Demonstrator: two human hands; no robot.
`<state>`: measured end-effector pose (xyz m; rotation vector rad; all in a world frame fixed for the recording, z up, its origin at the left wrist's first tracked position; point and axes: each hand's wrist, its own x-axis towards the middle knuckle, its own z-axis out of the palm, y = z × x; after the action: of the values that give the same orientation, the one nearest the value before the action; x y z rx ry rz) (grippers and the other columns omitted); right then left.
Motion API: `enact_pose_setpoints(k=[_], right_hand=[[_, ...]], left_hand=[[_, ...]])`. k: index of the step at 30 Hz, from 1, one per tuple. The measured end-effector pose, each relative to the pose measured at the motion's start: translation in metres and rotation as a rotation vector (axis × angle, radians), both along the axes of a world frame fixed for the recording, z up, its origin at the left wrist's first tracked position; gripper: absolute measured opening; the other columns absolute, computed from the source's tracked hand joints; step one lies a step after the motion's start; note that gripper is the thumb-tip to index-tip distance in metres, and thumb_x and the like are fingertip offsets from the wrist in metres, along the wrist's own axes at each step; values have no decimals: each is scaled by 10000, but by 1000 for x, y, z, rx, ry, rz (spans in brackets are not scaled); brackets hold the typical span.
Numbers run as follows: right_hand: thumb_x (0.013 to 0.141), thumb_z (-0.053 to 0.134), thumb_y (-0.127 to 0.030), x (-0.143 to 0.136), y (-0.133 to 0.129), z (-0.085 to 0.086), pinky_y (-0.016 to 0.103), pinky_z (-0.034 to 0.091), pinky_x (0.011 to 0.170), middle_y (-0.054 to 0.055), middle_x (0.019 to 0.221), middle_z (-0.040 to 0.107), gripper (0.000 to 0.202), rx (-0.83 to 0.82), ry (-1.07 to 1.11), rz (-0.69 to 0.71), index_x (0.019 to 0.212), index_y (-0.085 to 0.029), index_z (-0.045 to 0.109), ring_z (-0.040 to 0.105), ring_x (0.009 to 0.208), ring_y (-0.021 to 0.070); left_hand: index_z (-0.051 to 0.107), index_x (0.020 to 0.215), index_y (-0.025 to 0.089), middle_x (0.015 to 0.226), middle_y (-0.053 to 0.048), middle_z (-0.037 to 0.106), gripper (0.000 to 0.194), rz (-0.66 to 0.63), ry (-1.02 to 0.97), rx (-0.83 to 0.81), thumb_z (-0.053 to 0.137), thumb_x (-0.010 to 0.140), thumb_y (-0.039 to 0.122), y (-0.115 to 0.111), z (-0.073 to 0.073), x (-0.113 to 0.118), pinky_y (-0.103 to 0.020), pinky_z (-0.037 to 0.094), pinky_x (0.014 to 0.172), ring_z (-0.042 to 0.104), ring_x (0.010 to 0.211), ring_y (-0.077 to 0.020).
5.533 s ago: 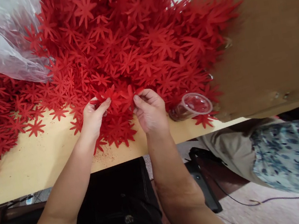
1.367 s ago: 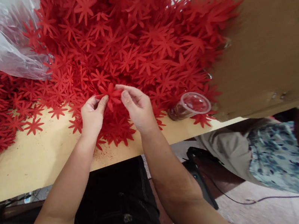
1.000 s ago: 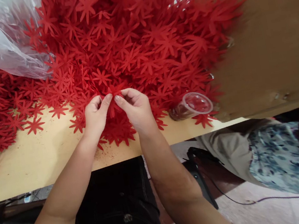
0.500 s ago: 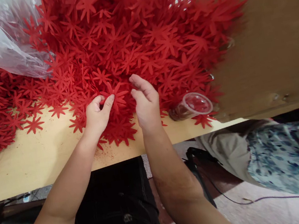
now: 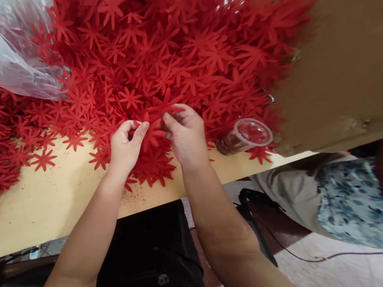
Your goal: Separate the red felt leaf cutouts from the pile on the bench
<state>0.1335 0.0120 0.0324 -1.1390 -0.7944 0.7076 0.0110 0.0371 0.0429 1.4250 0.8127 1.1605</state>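
A big heap of red flower-shaped pieces [image 5: 147, 48] covers the back of the pale table [image 5: 65, 197]. At the heap's front edge my left hand [image 5: 126, 141] pinches a red petalled piece [image 5: 151, 133] between thumb and fingers. Just right of it, my right hand [image 5: 188, 132] is closed on another red petalled piece [image 5: 167, 106], whose petals stick out over its fingertips. The two pieces overlap in view between my hands; whether they are joined I cannot tell.
A clear plastic cup [image 5: 244, 135] lies tilted right of my right hand. Brown board [image 5: 340, 52] rises at the right. Clear plastic bag [image 5: 6, 56] lies at the upper left. Another person [image 5: 352, 195] is at the lower right, beside the table.
My right hand has closed on a red piece, its fingers lowered from their apart pose. My left hand has barely moved and keeps its piece.
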Motion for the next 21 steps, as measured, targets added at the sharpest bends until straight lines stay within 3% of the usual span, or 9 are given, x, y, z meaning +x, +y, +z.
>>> enact_pose_setpoints(k=[3,6,10,14,17,21], right_hand=[[729,614,-485,4,0,-3,251,508,580,-42,720,561,272,-21,-23,-19,819,-240,538,540,592,74],[750,583,-501,2,-1,-1,227,475,525,-54,624,513,283,-6,-57,-44,741,-224,524,487,520,60],[793,527,-512,-1,-1,1,220,415,463,-64,517,412,346,32,-141,-53,626,-220,446,405,442,56],[819,465,-545,3,-2,0,223,376,425,-61,495,378,369,33,-213,-45,634,-227,440,367,411,61],[783,529,-541,5,-6,2,223,411,455,-54,542,444,334,28,-177,-72,679,-226,499,417,448,60],[726,597,-541,1,-10,7,259,508,620,-33,710,577,305,69,-146,-24,794,-246,566,563,626,83]], left_hand=[[550,750,174,696,36,550,113,-9,-9,-8,616,758,265,0,-1,1,-190,408,663,483,638,-57],[555,739,169,707,30,571,79,-10,16,-5,614,750,220,2,-3,1,-198,420,701,513,671,-64],[516,677,172,621,45,494,168,30,42,-10,575,791,281,4,-5,-1,-196,385,620,446,595,-59],[452,613,179,571,53,407,297,63,64,8,568,797,382,5,-6,-2,-207,330,553,368,549,-61],[443,615,180,569,62,404,295,105,75,-20,629,754,363,3,-3,-1,-201,323,546,354,538,-53],[431,614,179,574,75,416,294,116,62,-48,682,703,302,2,1,0,-191,328,549,356,530,-42]])
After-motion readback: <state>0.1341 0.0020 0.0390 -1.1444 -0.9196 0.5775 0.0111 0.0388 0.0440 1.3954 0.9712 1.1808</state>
